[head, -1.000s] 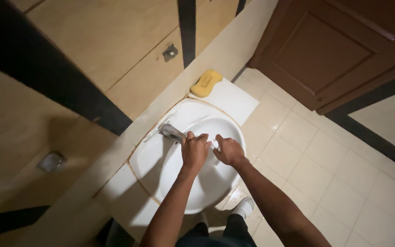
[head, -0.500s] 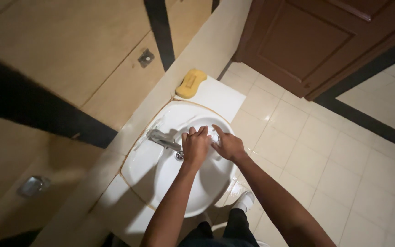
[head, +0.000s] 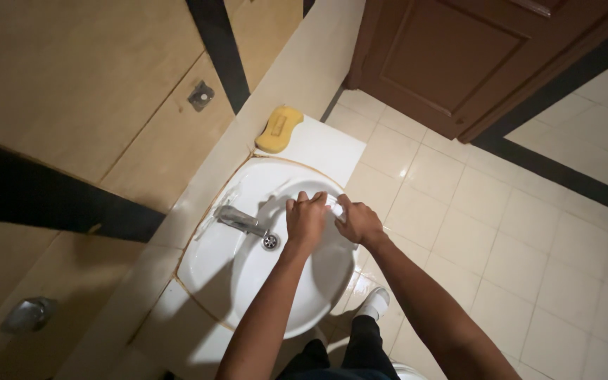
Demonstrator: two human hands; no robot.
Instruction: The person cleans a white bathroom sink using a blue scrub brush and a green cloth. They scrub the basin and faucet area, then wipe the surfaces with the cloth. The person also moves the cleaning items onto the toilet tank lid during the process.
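White porcelain of the basin (head: 248, 281) sits lower in the frame than a moment ago, and my left hand (head: 306, 219) and right hand (head: 357, 222) stay pressed together, fingers curled around a small pale thing (head: 332, 205), right of the tap (head: 239, 221), so the rubbing goes on.

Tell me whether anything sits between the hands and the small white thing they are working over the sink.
Nothing visible does. The left hand and right hand both already touch the small white thing, pinched between them above the white sink.
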